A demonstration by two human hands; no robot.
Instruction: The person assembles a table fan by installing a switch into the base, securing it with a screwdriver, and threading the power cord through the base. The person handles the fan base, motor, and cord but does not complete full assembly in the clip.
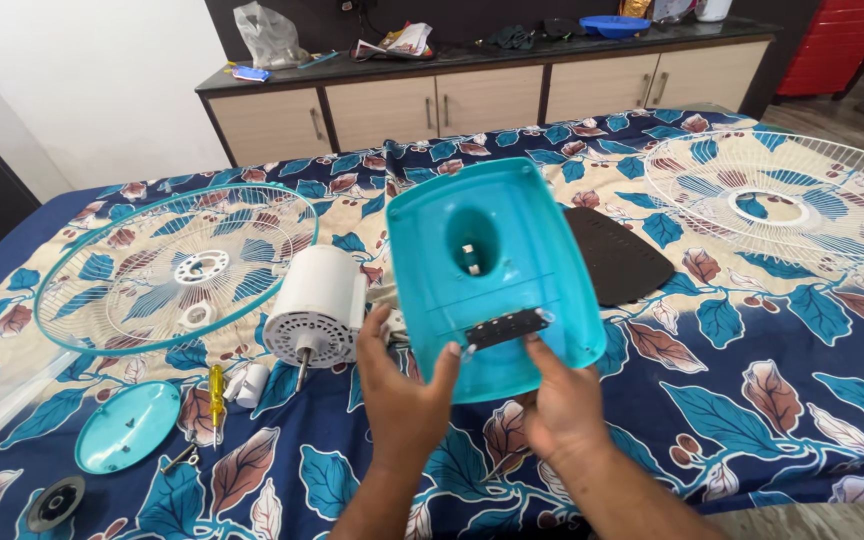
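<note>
The turquoise fan base (492, 270) is being held tilted above the leaf-patterned bed (752, 400), a white motor (317, 305) lying just left and a black plate (617, 255) behind, with left hand (402, 395) and right hand (562, 405) fingers grasping its lower edge.

head view, looking down, close over bed (752, 400)

A home bedroom — leaf-print bedsheet (752, 400), wooden sideboard (432, 100) along the wall behind.
</note>
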